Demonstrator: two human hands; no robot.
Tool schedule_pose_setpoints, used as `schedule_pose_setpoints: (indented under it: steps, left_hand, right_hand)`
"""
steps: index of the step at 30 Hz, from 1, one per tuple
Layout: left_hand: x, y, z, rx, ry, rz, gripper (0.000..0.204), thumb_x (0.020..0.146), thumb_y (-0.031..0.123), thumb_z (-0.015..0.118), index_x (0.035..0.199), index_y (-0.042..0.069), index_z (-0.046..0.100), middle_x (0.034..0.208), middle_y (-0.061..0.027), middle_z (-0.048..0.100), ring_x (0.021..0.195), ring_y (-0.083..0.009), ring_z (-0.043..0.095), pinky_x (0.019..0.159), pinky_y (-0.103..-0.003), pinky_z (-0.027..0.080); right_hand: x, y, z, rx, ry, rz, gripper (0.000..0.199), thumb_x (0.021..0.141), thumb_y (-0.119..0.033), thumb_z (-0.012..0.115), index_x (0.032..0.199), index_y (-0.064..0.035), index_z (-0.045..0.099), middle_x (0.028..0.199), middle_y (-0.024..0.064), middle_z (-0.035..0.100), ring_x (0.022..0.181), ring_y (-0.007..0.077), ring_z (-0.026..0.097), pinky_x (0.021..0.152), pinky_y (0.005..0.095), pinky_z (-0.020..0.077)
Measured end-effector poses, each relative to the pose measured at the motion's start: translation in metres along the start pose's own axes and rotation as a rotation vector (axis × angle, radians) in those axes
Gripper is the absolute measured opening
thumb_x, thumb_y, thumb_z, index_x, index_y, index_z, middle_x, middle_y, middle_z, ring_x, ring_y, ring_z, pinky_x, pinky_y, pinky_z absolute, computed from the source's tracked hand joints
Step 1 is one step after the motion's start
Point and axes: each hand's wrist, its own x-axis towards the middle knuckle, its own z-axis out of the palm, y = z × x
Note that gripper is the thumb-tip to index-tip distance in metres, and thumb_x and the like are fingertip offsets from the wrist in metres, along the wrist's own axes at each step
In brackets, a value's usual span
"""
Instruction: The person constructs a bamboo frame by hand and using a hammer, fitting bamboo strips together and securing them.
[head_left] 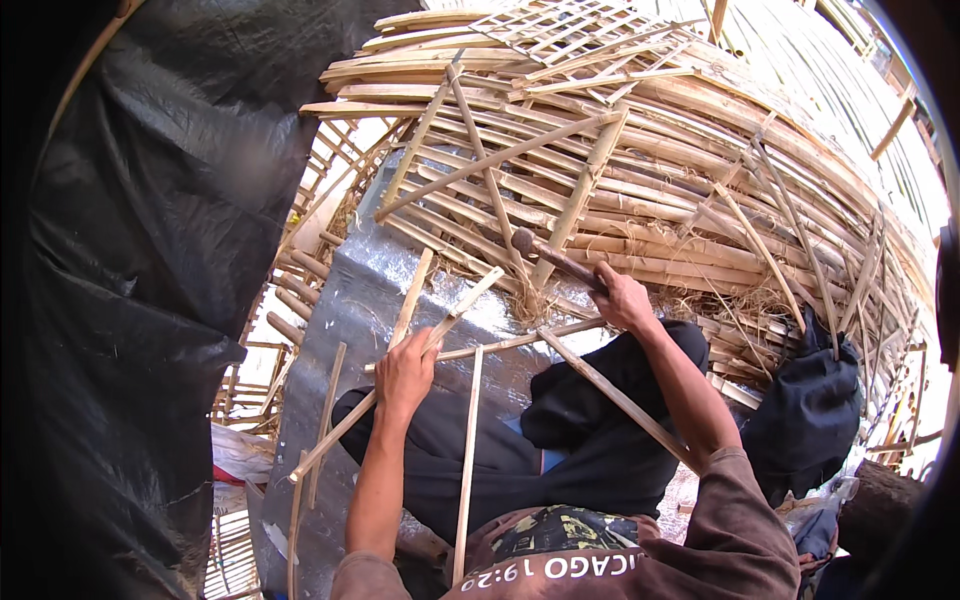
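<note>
Left hand [405,378]: fingers closed around a pale bamboo stick [467,305], slanting above the grey sheet [355,300]; whether they also grip the second strip [412,295] cannot be told.
Right hand [622,298]: fingers wrapped round the handle of a hammer-like tool [565,262], its head near the sheet's far edge.
Lap: a thin stick [468,450] lies across dark trousers [600,460].
Far edge: bamboo slats [650,190] lie piled beyond the sheet.
</note>
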Motion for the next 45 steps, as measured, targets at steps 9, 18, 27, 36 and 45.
schedule_pose_setpoints:
  steps: [9,18,27,36,45]
  left_hand:
    - [0.035,0.05,0.023,0.007,0.043,0.138,0.029,0.095,0.032,0.062,0.117,0.013,0.065,0.096,-0.0122,0.071,0.084,-0.0372,0.069,0.069,-0.048,0.054]
    - [0.06,0.066,0.058,0.022,-0.023,0.245,0.029,0.095,0.033,0.062,0.12,0.018,0.066,0.086,-0.0101,0.069,0.074,-0.0365,0.069,0.062,-0.048,0.054]
    - [0.025,0.061,0.013,0.055,0.007,0.247,0.032,0.097,0.039,0.059,0.118,0.016,0.064,0.074,-0.0129,0.068,0.067,-0.0367,0.068,0.055,-0.048,0.052]
    - [-0.038,0.021,-0.014,0.029,-0.015,0.023,0.028,0.1,0.039,0.052,0.112,0.016,0.064,0.087,-0.0206,0.069,0.082,-0.0442,0.066,0.066,-0.055,0.051]
    - [-0.045,-0.036,-0.043,-0.432,-0.354,-0.207,0.059,0.105,0.049,0.038,0.086,-0.001,0.062,0.071,-0.0209,0.063,0.078,-0.0425,0.066,0.07,-0.045,0.048]
  right_hand:
    - [-0.029,-0.012,-0.035,0.255,0.13,0.042,0.036,0.088,-0.03,0.069,0.11,-0.0053,0.056,0.083,0.0258,0.066,0.082,0.0462,0.064,0.073,0.0502,0.047]
    - [-0.048,-0.009,-0.061,0.292,0.254,0.113,0.032,0.091,-0.027,0.067,0.112,-0.0048,0.057,0.079,0.0248,0.065,0.076,0.0427,0.065,0.07,0.0478,0.0474]
    - [-0.1,-0.043,-0.079,0.262,0.132,0.057,0.03,0.095,-0.031,0.064,0.095,-0.0032,0.053,0.07,0.0228,0.059,0.068,0.0439,0.06,0.061,0.0476,0.0435]
    - [-0.108,-0.05,-0.064,0.244,-0.061,0.048,0.036,0.096,-0.035,0.063,0.092,0.0001,0.054,0.07,0.0235,0.059,0.068,0.0445,0.058,0.064,0.0488,0.0436]
    - [-0.098,-0.098,-0.075,0.152,0.051,-0.158,0.03,0.093,-0.031,0.066,0.1,-0.004,0.057,0.075,0.0205,0.06,0.07,0.0429,0.058,0.062,0.0478,0.0441]
